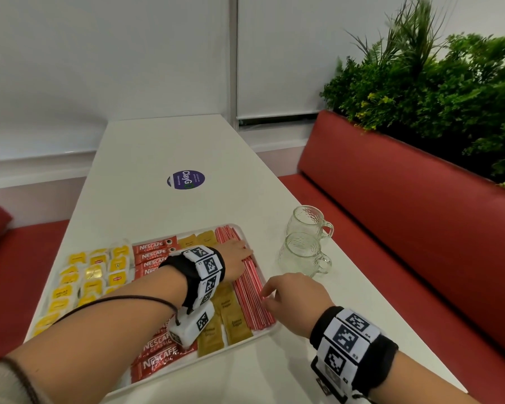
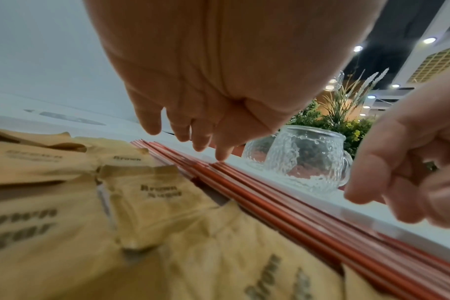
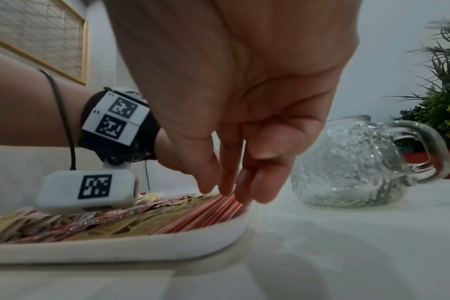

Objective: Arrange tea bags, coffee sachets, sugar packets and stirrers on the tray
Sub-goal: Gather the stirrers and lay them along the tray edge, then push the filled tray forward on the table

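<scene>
White tray sits at the near end of the table, filled in columns running near to far. Yellow tea bags along the tray's left edge; red coffee sachets next; brown sugar packets right of those; red-and-white stirrers bundled against the tray's right edge.

Left hand reaches across the tray to the far half of the stirrer bundle. Fingers nearly straight and slightly spread, pointing down; the tips press on top of the stirrers. Nothing gripped.

Right hand sits at the tray's right edge, nearer half of the bundle. Fingers loosely bent, close together, tips touching the stirrers just inside the rim. Thumb lies beside them; no clear pinch, nothing lifted.

Two clear glass mugs stand on the table just right of the tray, one behind the other, handles turned right. Round purple sticker on the table, well beyond the tray's far edge.
</scene>
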Tool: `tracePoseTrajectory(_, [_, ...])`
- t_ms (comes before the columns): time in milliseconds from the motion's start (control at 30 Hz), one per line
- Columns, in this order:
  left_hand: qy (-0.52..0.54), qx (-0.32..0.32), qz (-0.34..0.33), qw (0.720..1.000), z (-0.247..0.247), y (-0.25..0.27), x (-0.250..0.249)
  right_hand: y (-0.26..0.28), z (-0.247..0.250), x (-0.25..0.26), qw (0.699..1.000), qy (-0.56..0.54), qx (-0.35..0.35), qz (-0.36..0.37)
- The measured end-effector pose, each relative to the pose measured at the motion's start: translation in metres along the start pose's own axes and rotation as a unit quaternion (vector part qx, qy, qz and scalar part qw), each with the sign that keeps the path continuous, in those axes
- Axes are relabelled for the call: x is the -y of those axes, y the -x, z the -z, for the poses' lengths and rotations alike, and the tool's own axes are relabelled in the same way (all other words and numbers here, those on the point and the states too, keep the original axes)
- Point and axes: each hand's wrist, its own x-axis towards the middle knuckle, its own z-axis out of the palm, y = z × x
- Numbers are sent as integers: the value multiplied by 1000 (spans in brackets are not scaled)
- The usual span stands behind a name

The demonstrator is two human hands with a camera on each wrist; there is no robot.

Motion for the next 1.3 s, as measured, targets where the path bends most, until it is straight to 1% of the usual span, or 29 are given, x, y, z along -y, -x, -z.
tracePoseTrajectory(133, [12, -4, 5, 1000, -4, -3, 1, 0, 1, -4, 1000, -18, -2, -9])
tracePoseTrajectory(233, [59, -17, 8, 998, -6, -1, 2, -1, 3, -6, 999, -40, -13, -14])
tracePoseTrajectory(367, [128, -52, 0, 990, -5, 4, 6, -4, 6, -12, 998, -55, -35, -17])
tracePoseTrajectory(467, [152, -95, 1, 984, 0, 22, 14, -3, 6, -18, 998, -57, -32, -18])
tracePoseTrajectory(533, [168, -124, 18, 978, 2, 39, 23, -2, 5, -22, 998, -56, -25, -16])
tracePoseTrajectory(667, [227, -166, 84, 956, -5, 80, 45, -3, 7, -29, 998, -62, -17, -10])
tracePoseTrajectory(800, [253, -229, 172, 924, -19, 125, 69, -2, 8, -36, 997, -70, -9, 4])
tracePoseTrajectory(900, [282, -259, 252, 889, -39, 161, 87, 1, 7, -43, 996, -88, 11, 13])
tracePoseTrajectory(1033, [304, -303, 323, 843, -69, 202, 104, 4, 3, -46, 993, -117, 31, 13])
tracePoseTrajectory(1167, [338, -311, 378, 804, -106, 225, 126, 7, 1, -42, 987, -155, 42, 1])
tracePoseTrajectory(1267, [370, -316, 396, 779, -124, 234, 136, 8, 0, -37, 983, -175, 51, -15])
tracePoseTrajectory(1300, [371, -313, 413, 771, -128, 235, 138, 8, -1, -36, 983, -177, 51, -19])
